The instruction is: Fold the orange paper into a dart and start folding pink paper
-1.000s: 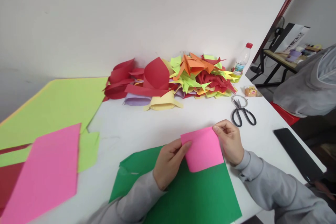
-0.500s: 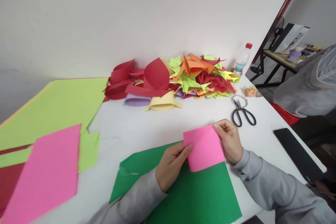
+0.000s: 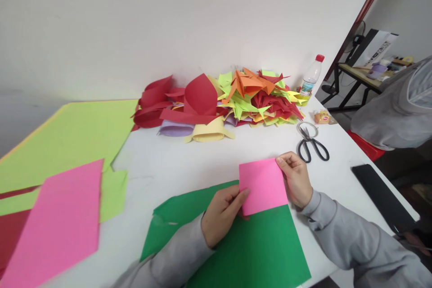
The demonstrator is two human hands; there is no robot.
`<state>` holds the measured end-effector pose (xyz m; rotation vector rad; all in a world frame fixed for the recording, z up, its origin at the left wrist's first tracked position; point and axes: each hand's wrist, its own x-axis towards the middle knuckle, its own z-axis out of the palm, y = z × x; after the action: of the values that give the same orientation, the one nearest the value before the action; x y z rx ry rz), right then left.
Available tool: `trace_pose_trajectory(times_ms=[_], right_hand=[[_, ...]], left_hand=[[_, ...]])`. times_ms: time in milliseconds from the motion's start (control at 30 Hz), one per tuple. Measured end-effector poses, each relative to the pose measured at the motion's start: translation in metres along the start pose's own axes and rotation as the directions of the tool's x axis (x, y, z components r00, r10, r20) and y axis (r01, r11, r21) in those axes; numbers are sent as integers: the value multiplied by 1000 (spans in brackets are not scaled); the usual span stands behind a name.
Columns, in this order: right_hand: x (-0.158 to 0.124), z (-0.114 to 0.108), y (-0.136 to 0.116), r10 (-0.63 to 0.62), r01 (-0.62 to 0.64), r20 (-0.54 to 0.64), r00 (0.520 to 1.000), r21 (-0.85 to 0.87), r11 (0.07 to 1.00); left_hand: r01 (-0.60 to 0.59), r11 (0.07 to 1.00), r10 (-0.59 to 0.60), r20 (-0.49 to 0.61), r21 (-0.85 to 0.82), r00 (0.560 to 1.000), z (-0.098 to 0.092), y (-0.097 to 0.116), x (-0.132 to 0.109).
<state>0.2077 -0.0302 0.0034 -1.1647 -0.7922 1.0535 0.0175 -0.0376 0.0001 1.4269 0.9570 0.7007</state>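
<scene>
Pink paper [image 3: 263, 185] is what I grasp, a small piece stretched between both hands above the far right part of a green sheet [image 3: 259, 247], toward the tabletop's [image 3: 172, 157] near edge. My left hand [image 3: 220, 215] pinches its left side, thumb laid flat on the face, fingers tucked behind, one fingertip peeking out below the lower edge. My left forearm slants across the green sheet. My right hand [image 3: 296, 180] nips the far right corner between thumb and curled fingers; that forearm slopes in over the tabletop's near right corner. Beyond it, toward the tabletop's right edge, lie black-handled scissors [image 3: 313, 147].
</scene>
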Motion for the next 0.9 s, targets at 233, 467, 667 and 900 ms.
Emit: trace_pose_trajectory(times_ms=[233,467,667,900], right_hand=[[5,-2,-2,-6,7,-29,1000,24,1000],[7,-3,-1,18,-16,-29,999,66,998],[14,-5,1,11,-6,-66,998,85,996],[21,-7,2,54,-42,-77,996,144,989]], left_hand=[[54,998,-54,-7,-23,999,1,1,1],[21,998,-19,-32,55,999,3,0,2],[34,992,-26,-66,120,997,2,0,2],[100,995,-98,-138,9,986,1,1,0]])
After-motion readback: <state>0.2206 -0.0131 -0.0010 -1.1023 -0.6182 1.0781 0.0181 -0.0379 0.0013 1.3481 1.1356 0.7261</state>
